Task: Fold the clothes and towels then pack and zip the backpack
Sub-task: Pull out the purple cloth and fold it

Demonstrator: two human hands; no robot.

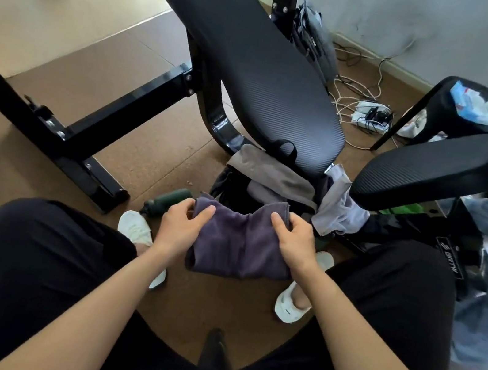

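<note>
Black trousers (45, 264) flank the towel (239, 242); bench pad (256, 67) overhangs backpack (229, 188).

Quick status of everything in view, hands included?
Dark purple terry towel: partly folded, held up.
Left hand: grips towel's left edge.
Right hand: grips its right edge.
Black backpack: open, on floor.
Taupe fabric garment: unfolded, draped over backpack.
Pale grey fabric garment: unfolded, crumpled.
Dark green bottle: lying on its side.
</note>
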